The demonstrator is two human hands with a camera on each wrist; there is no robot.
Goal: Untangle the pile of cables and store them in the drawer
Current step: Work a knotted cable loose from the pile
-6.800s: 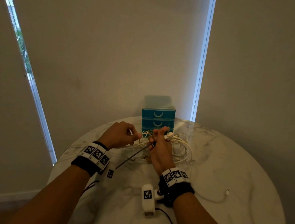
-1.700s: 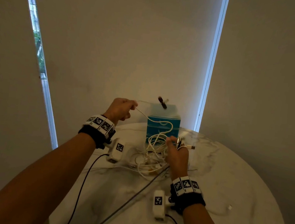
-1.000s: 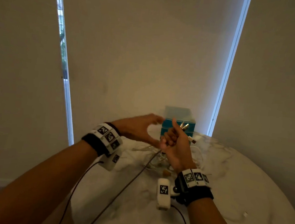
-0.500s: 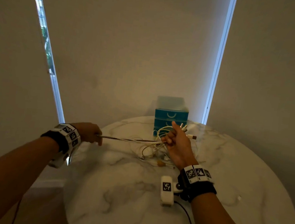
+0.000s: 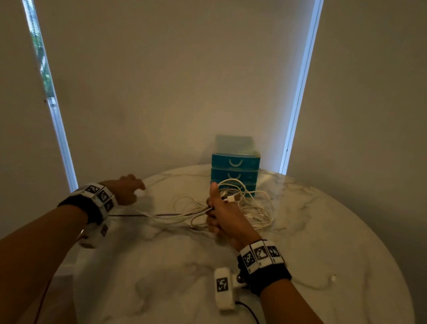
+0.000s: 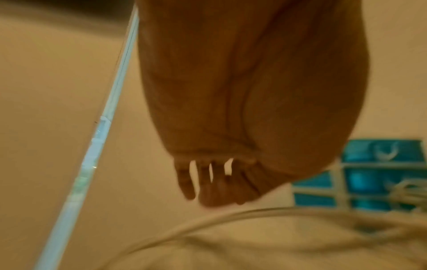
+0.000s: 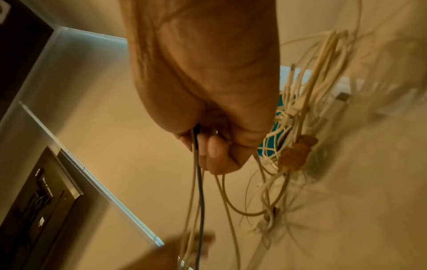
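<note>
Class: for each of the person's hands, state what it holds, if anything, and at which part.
The right hand grips several white cables and one dark cable mid-length, beside the tangled pile. The left hand holds nothing.

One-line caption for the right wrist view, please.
Right hand grips white and dark cables beside the tangled white cable pile on a marble table.

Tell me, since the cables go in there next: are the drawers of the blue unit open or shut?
Shut. Both visible handled fronts of the blue drawer unit sit flush; the cables hide the lowest front.
</note>
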